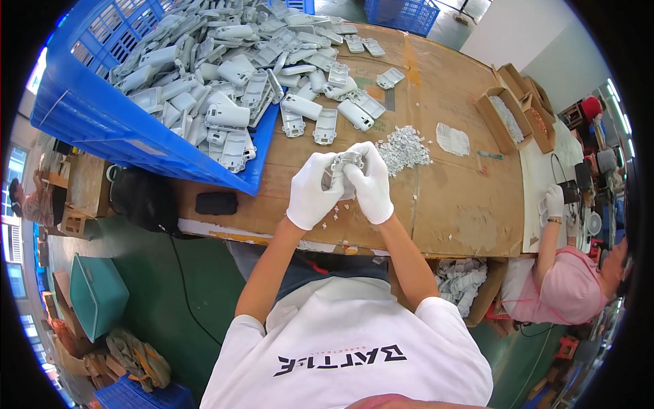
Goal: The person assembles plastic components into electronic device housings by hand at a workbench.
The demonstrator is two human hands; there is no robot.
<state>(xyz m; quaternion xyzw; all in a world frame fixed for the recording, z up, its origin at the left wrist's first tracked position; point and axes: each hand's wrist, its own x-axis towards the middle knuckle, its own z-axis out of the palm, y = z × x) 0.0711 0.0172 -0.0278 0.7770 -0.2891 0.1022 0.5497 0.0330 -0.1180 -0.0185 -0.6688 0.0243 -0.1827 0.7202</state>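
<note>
Both my hands wear white knitted gloves and meet over the near part of the cardboard-covered table (463, 198). Between them is a light grey plastic housing (347, 161), held up off the table. My left hand (313, 191) closes round its left side, and my right hand (369, 183) grips the right side with the thumb pressed in. The fingers hide most of the part. Just beyond my right hand lies a heap of tiny white plastic pieces (403, 150). Several similar grey housings (325, 127) lie loose beyond my hands, some hollow side up.
A tipped blue crate (136, 153) at the left spills a large pile of housings (231, 75). A black pouch (216, 203) lies at the near left edge. Cardboard boxes (503, 119) of small parts stand far right. A co-worker in pink (565, 286) sits at the right.
</note>
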